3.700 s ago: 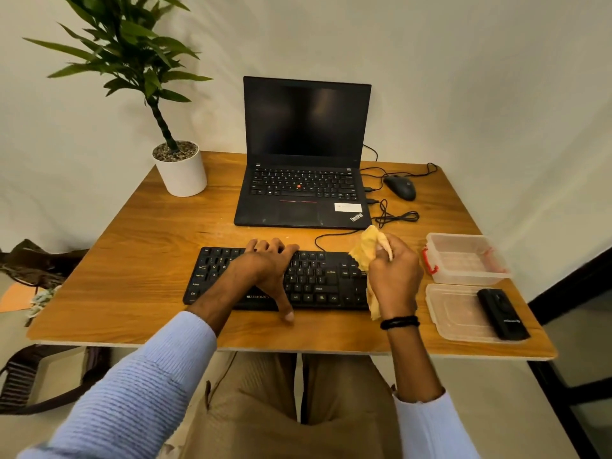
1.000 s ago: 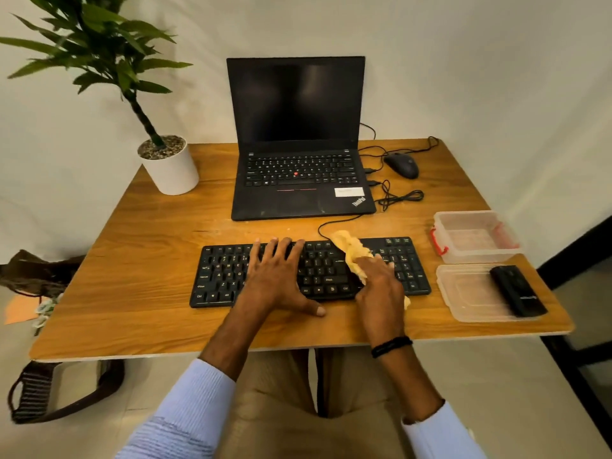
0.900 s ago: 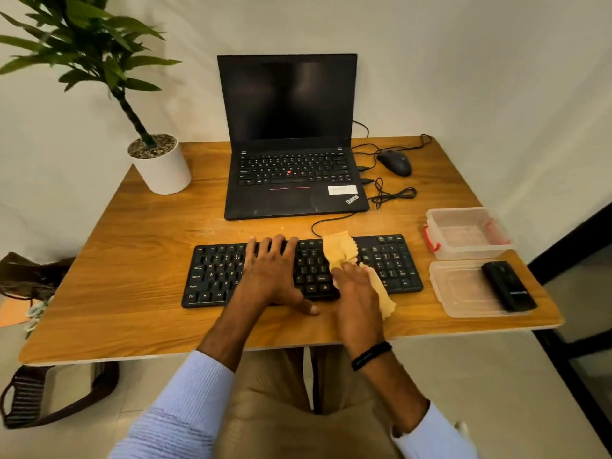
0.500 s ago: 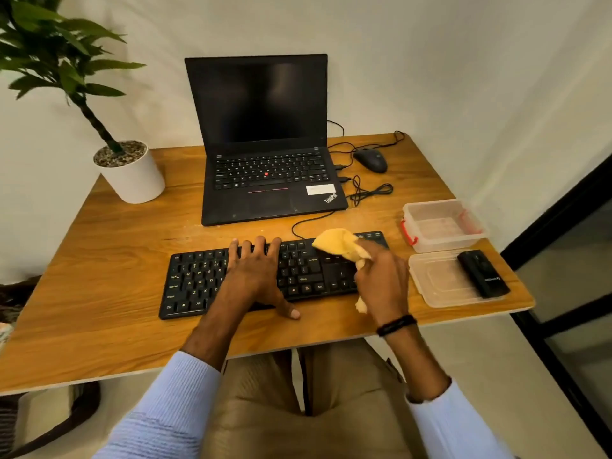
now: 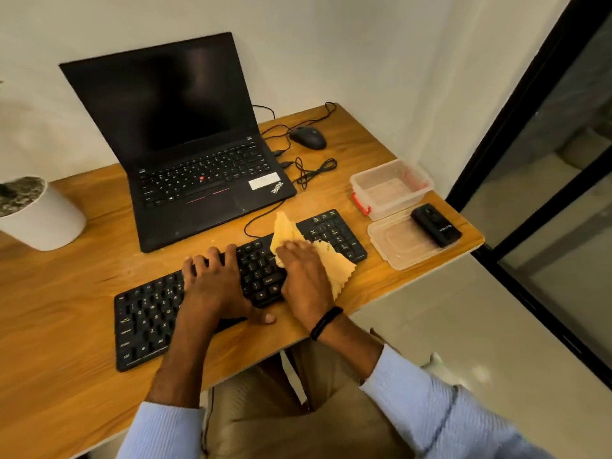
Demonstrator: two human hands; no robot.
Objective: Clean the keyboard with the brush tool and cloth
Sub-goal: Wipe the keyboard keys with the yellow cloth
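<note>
A black keyboard [image 5: 149, 323] lies slanted along the front of the wooden desk [image 5: 66, 293]. My left hand [image 5: 215, 286] rests flat on its middle keys, fingers spread, thumb on the front edge. My right hand [image 5: 304, 276] presses a yellow cloth [image 5: 334, 263] onto the keys to the right of centre; the cloth sticks out above and to the right of the fingers. A black brush tool [image 5: 435, 225] lies on a clear lid [image 5: 394, 246] at the desk's right edge.
An open black laptop [image 5: 198, 167] stands behind the keyboard. A black mouse [image 5: 308, 137] and coiled cables [image 5: 314, 170] are at the back right. A clear plastic box [image 5: 390, 188] sits beside the lid. A white plant pot [image 5: 36, 213] stands at the left.
My right hand has come down from a raised position and pressed the cloth flat on the keys. The left hand stayed on the keyboard. The view swung right and tilted.
</note>
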